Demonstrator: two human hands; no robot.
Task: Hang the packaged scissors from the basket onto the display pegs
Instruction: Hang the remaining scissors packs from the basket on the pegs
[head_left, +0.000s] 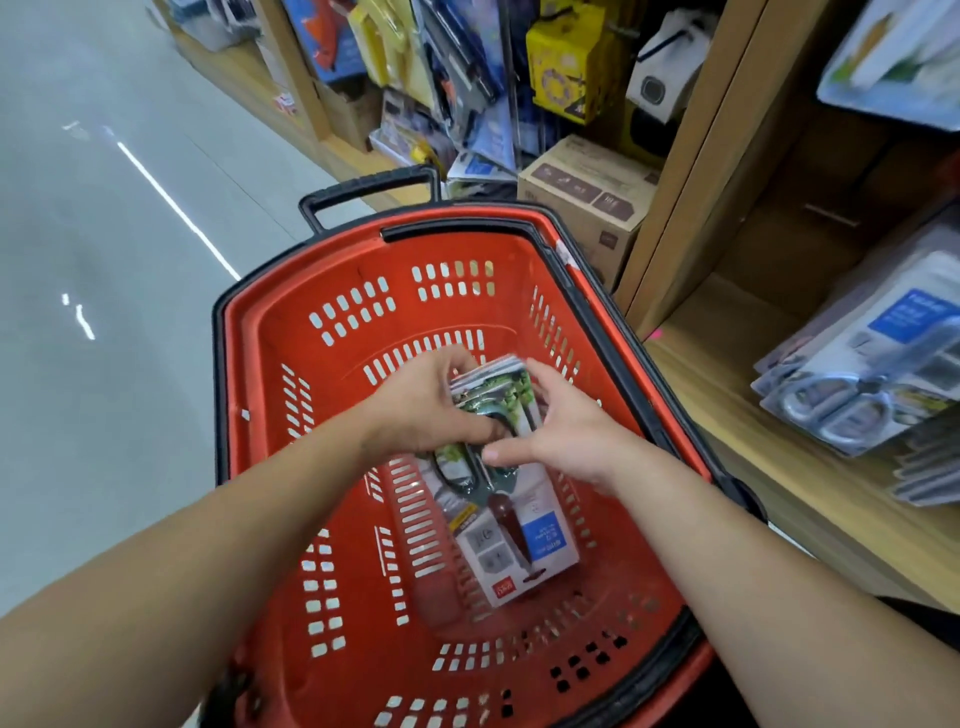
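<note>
Stack of scissor packs (491, 389) held up inside red basket (291, 364), clear of its floor, approx mid-basket, top edges tilted toward far wall. L hand (431, 410) clenched round stack's left side, fingers curled over the top, thumb across the front. R hand (566, 431) grasping the right side, fingers up along the edge, thumb tucked at the btm next to the L thumb. Both forearms reaching in over the near rim.

Just below, one more pack (519, 540) flat on basket floor, face up, blue label & red tag showing. Its top end is hidden under the hands, so touching the stack or not: can't tell. Open slotted floor to left & near side of that pack.

Basket rim black-edged, w/ black pull handle (374, 192) upright at far end. Right rim close beside low wooden shelf (727, 415), tight on that side. More scissor pkgs (852, 384) piled on the shelf at right of view. Cardboard box (587, 192) just past basket's far right corner. Hanging goods (467, 78) above & beyond, blurred. Left of basket, wide grey floor (104, 260), open aisle.
</note>
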